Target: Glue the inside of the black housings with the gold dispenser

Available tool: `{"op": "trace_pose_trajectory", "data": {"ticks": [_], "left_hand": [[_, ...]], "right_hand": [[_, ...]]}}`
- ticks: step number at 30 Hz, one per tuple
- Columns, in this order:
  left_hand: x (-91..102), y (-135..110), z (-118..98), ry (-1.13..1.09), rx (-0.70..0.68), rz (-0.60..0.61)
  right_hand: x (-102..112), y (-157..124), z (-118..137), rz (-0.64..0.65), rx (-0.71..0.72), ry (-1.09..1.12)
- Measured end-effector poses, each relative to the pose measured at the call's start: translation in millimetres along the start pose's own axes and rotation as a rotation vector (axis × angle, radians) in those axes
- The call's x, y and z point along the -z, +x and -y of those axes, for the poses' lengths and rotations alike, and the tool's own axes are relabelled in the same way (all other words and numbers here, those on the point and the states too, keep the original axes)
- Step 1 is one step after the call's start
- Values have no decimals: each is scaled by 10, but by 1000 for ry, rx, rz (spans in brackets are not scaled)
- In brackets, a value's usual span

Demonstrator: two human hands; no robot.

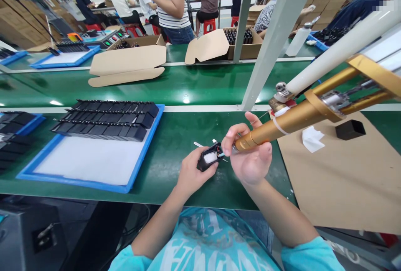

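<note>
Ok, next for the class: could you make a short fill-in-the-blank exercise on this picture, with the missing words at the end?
1. The ____ hand holds the black case.
2. The right hand is at the lower end of a ____-coloured tool.
3. The tray has a ____ rim.
4. The bench has a ____ top.

Missing words: left; gold; blue; green.

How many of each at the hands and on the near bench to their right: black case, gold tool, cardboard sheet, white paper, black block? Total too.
Black case, in the left hand: 1
Gold tool: 1
Cardboard sheet: 1
White paper: 1
Black block: 1
Total: 5
</note>
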State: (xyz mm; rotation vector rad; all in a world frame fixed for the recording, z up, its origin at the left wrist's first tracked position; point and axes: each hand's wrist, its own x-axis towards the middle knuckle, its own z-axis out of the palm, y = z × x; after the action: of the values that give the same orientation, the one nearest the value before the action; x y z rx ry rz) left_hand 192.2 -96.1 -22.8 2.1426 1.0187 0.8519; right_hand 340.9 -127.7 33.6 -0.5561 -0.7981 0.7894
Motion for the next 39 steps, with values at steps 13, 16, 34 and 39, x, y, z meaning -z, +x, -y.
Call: {"op": "trace_pose_trajectory", "data": {"ticks": [13, 16, 34, 39], "left_hand": [[25, 11, -23, 27, -59, -43], [50, 13, -50, 18, -77, -45], [5, -6, -4, 4, -82, -29], [-71, -5, 16, 4, -33, -9]], "right_hand": [[14, 6, -2, 6, 18, -27], [18, 6, -5, 8, 33, -28], [2, -1, 24, 9, 5, 14], [2, 0, 29, 4, -9, 6]]}}
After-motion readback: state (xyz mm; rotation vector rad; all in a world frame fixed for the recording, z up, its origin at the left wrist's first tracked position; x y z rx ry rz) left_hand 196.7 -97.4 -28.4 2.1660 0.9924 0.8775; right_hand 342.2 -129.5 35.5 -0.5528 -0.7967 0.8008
